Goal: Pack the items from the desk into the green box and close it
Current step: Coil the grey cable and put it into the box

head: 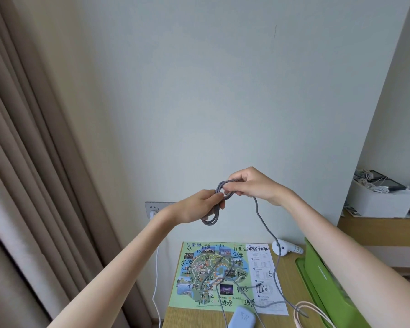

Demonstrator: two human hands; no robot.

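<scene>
A beige pleated curtain (33, 162) hangs at the left. The left hand (199, 204) is clenched round the gathered loops of a grey braided charging cable (263, 221), held up in front of the wall; the right hand (253, 185) pinches the top of the loops. The loose end of the cable trails down onto a colourful printed paper map (223, 273) on the wooden desk (289, 275), near a pale blue rounded power bank (243, 317). The green plastic box (317, 275) stands open at the desk's right edge

A pale wall (199, 91) backs the wooden desk (291, 275), with beige curtain (21, 138) at left.
</scene>
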